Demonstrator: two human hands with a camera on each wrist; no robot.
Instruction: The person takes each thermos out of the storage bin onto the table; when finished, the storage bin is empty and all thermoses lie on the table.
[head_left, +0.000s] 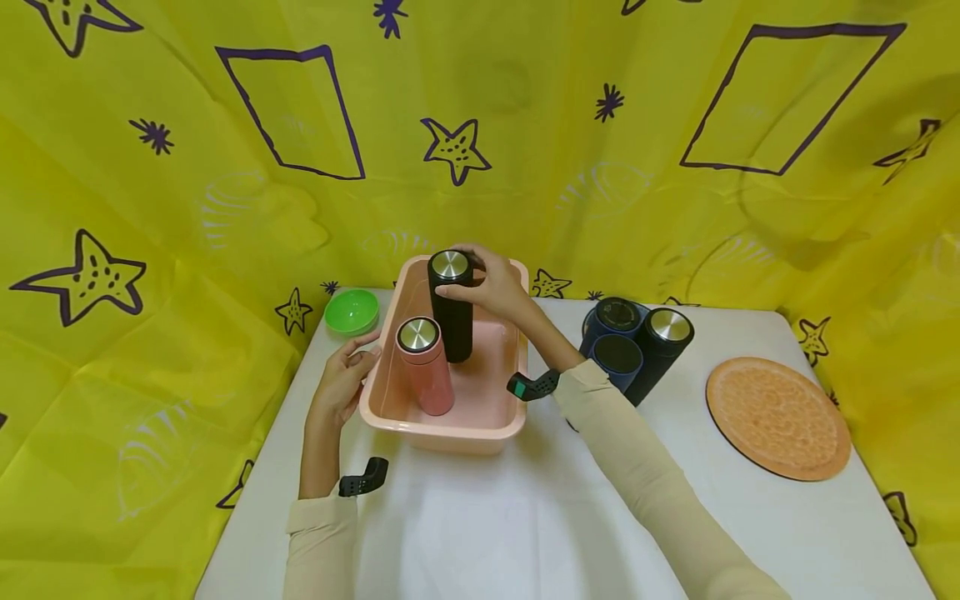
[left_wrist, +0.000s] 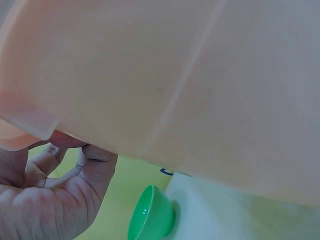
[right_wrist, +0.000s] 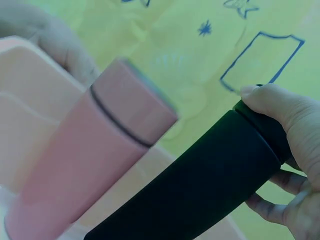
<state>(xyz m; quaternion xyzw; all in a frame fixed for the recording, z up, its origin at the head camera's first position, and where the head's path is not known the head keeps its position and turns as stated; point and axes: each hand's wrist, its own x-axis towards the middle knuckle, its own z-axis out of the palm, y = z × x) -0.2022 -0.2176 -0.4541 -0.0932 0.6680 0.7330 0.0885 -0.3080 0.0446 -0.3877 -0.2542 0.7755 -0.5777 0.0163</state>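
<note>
My right hand [head_left: 495,286] grips a black thermos flask [head_left: 452,321] around its upper end, thumb on one side and fingers on the other. The flask stands upright inside a pink plastic basin [head_left: 491,375], its silver-topped lid [head_left: 450,264] facing up. Beside it in the basin is a pink thermos flask [head_left: 431,383], also with a silver top. At the basin's left side, my left hand [head_left: 345,383] holds the rim; its curled fingers [left_wrist: 97,167] show under the edge in the left wrist view. From the right wrist, the black flask [right_wrist: 185,175] overlaps the pink one [right_wrist: 95,150].
A green bowl [head_left: 352,312] sits at the back left of the white table [head_left: 450,533]. Right of the basin stand several dark flasks [head_left: 663,342] close together. A round, tan, pizza-like disc [head_left: 778,417] lies farther right. Yellow patterned cloth [head_left: 525,100] surrounds the table.
</note>
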